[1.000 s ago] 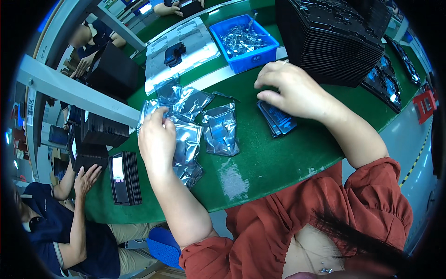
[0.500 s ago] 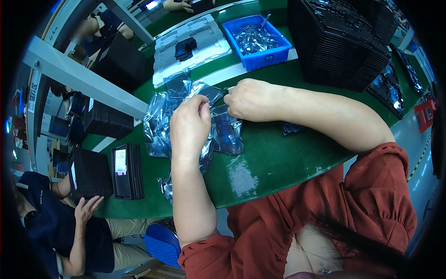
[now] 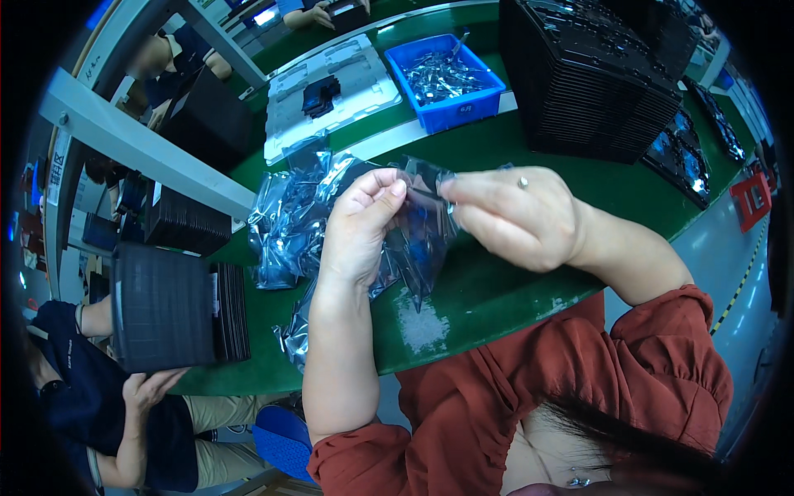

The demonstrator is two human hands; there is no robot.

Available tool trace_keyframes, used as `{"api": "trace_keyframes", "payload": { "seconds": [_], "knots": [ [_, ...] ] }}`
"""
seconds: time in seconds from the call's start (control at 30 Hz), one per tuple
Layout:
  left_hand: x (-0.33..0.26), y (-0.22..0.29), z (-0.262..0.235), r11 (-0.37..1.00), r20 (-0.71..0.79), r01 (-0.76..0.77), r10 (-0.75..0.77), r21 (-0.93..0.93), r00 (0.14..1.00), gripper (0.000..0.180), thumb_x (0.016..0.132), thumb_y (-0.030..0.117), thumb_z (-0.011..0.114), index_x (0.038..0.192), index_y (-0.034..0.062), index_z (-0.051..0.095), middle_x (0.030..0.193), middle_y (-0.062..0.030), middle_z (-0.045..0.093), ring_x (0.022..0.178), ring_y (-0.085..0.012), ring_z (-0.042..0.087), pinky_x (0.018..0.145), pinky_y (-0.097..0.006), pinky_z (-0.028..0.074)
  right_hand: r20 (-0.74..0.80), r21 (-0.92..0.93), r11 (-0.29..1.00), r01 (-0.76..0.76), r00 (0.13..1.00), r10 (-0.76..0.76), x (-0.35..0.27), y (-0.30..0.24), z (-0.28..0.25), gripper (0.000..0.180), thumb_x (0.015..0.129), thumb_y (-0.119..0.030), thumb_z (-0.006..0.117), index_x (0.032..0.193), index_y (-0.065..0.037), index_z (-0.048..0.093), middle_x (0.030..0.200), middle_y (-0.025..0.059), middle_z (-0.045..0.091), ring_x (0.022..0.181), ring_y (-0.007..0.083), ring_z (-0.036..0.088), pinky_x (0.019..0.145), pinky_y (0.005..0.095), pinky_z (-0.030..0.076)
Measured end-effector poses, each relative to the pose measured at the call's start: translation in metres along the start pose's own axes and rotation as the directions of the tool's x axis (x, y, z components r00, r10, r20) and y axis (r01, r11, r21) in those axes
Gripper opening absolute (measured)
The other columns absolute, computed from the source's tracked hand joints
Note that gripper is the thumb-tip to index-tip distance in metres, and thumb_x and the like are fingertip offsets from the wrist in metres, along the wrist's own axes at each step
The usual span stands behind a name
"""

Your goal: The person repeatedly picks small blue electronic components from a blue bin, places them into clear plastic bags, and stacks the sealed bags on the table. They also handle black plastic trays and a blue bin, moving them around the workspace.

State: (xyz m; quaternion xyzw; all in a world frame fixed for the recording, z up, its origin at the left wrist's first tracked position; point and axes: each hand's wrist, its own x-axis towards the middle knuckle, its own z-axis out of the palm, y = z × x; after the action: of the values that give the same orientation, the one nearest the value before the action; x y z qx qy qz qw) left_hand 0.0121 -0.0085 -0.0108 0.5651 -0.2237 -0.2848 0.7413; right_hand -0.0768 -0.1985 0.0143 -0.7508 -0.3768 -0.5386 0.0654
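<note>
My left hand is closed in a pinch on the top edge of a shiny, see-through grey anti-static bag. The bag hangs down over the green table. Facing it, my right hand has its fingertips pressed together at the bag's other upper edge, with a thin dark strip between the two hands. Whatever the bag holds is hard to make out. Beside and behind my left hand lies a heap of similar anti-static bags, crumpled and overlapping.
Behind the hands stand a blue bin of small shiny pieces and a white tray bearing dark parts. A tall stack of black trays rises at the far right. At left, a co-worker's hands hold a black tray stack.
My hands have shifted right and lifted the bag off the heap, its body now hanging between them. My right hand has turned. The co-worker's black stack has tipped and moved right.
</note>
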Motion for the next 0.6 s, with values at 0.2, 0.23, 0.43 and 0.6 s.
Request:
{"api": "trace_keyframes", "payload": {
  "seconds": [0.2,0.23,0.43,0.6],
  "knots": [
    [-0.004,0.000,0.006,0.982,-0.130,-0.183,0.187,0.038,0.974,0.011,0.093,0.010,0.057,0.094,0.0007,0.063,0.084,-0.0025,0.066,0.073,-0.0070,0.059,0.067,-0.021,0.047,0.320,0.275,0.930,-0.244,0.935,0.151,-0.006,-0.019,-0.020,0.020,0.069,-0.007,0.068,0.087,-0.002,0.060,0.085,0.0096,0.060,0.062,0.0207,0.062,0.050,0.0294,0.049],
    [-0.005,0.000,0.008,0.956,-0.125,-0.198,0.229,0.217,0.965,0.011,0.093,0.010,0.058,0.093,0.0004,0.063,0.082,-0.0023,0.065,0.071,-0.0069,0.058,0.066,-0.022,0.047,0.286,0.331,0.895,-0.299,0.936,0.206,-0.006,-0.017,-0.021,0.022,0.069,-0.007,0.069,0.088,-0.002,0.060,0.087,0.0098,0.060,0.063,0.0216,0.062,0.052,0.0300,0.050],
    [-0.017,0.007,0.041,0.590,0.056,-0.299,0.393,0.750,0.918,0.011,0.085,0.011,0.066,0.086,-0.0004,0.066,0.073,-0.0078,0.065,0.064,-0.0139,0.061,0.058,-0.027,0.047,0.498,0.256,0.636,-0.728,0.663,0.559,-0.008,0.000,-0.024,0.022,0.076,-0.013,0.070,0.094,-0.003,0.062,0.085,0.0097,0.061,0.071,0.0276,0.062,0.060,0.0364,0.050],
    [-0.019,0.004,0.049,0.432,0.234,-0.382,0.358,0.817,0.904,0.010,0.084,0.011,0.064,0.081,0.0010,0.065,0.071,-0.0121,0.063,0.063,-0.0255,0.061,0.058,-0.035,0.048,0.580,0.288,0.710,-0.642,0.707,0.404,-0.020,0.001,-0.018,0.014,0.078,-0.015,0.068,0.082,-0.003,0.062,0.073,0.0111,0.062,0.070,0.0308,0.062,0.063,0.0400,0.050]
  ]
}}
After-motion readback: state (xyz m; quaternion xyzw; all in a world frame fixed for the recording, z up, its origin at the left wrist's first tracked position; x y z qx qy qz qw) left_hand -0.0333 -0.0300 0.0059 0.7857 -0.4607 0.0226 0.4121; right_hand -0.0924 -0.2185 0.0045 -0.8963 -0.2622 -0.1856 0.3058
